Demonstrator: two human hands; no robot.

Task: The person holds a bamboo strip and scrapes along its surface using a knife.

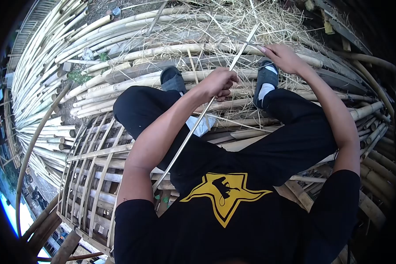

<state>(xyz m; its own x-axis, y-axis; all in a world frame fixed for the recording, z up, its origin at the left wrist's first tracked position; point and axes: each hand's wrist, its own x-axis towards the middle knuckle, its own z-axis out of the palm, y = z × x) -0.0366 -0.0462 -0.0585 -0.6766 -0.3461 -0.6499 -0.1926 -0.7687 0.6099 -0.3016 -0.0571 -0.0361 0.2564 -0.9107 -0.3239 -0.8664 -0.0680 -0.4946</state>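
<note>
A long, thin bamboo strip point(185, 141) runs slantwise from beside my lap up past my feet. My left hand point(219, 83) is closed around its middle, fingers curled. Higher up and to the right, my right hand point(282, 57) is wrapped round the handle of a knife point(246, 42), thumb stretched along it. The thin dark blade points left and crosses the strip near its upper end. Whether the blade touches the strip or only overlaps it in view, I cannot tell. The knife's handle is mostly hidden in my fingers.
Bamboo poles point(149, 53) lie under and beyond my slippers point(173, 79). Pale shavings point(259, 17) are heaped at the top. A woven bamboo frame point(90, 185) stands at my left. Something white point(201, 125) lies between my legs. More poles point(376, 127) are stacked at the right.
</note>
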